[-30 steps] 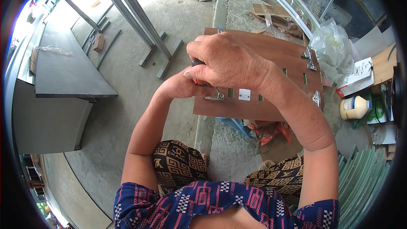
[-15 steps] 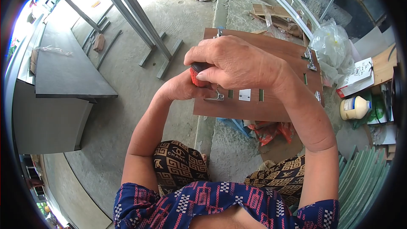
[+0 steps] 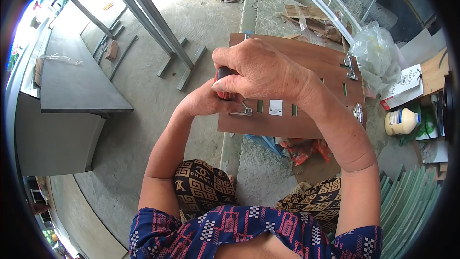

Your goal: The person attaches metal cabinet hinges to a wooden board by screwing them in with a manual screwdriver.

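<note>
My right hand (image 3: 261,69) is closed round the top of a red and black screwdriver handle (image 3: 224,77), above the left part of a brown wooden panel (image 3: 306,123). Just below it, at the metal hinge (image 3: 244,110) near the panel's left edge, my left hand (image 3: 208,100) has its fingers closed by the lower end of the tool; what they grip is mostly hidden. The panel has several slots and a white label (image 3: 275,107). More metal hinges (image 3: 351,67) sit along its right side.
Metal posts (image 3: 148,19) stand on feet at the upper left, beside a grey board (image 3: 76,72). To the right are a plastic bag (image 3: 376,50), a white bottle (image 3: 401,121) and stacked glass sheets (image 3: 412,211). Red plastic (image 3: 304,149) lies under the panel's near edge.
My right hand has turned slightly on the handle, and its fingers sit differently. More of the black part shows. My left hand has hardly moved.
</note>
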Tool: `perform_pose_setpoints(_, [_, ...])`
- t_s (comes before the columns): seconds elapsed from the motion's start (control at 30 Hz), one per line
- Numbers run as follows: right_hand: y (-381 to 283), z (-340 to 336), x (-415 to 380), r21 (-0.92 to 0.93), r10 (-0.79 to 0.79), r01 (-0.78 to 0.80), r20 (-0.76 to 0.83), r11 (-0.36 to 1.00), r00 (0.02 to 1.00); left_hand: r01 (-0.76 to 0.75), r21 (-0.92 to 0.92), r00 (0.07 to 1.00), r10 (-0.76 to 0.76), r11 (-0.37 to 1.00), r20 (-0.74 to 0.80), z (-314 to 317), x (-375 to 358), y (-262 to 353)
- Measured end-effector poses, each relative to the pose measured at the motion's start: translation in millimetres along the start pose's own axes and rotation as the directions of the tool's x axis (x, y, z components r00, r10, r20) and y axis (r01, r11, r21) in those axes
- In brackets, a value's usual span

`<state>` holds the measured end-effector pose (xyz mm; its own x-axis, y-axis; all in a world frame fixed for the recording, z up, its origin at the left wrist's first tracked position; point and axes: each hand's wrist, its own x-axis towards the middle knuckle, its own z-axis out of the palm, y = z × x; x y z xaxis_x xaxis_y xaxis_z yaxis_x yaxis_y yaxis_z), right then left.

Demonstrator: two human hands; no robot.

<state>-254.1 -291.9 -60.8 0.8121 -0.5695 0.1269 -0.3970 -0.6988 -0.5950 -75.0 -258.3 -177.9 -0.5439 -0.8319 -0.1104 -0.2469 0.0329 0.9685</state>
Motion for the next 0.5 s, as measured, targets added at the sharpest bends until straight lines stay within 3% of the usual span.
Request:
perform_pose_setpoints(0.13, [9,6,-6,0.041,-0.052,0.058,-0.144,0.997,0.988,-0.136,0.056,0.984,0.141,0.989,-0.106,4,1,4])
perform_pose_setpoints(0.2, [11,2,-12,0.126,-0.089,0.123,-0.243,0.984,0.966,-0.141,0.182,0.981,0.161,0.973,-0.105,-1,4,19])
perform_pose_setpoints(0.27, [6,-13,-23,0.065,-0.091,0.113,-0.282,0.991,0.955,-0.165,0.280,0.977,0.195,0.946,-0.084,-4,7,29])
perform_pose_setpoints(0.33, [-4,-29,-35,0.024,-0.074,0.086,-0.301,0.996,0.951,-0.231,0.133,0.969,0.241,0.964,-0.061,9,12,52])
perform_pose_setpoints(0.5, [-2,-40,-61,-0.002,0.041,-0.044,-0.327,0.999,0.944,-0.340,0.116,0.940,0.339,0.933,0.028,31,47,55])
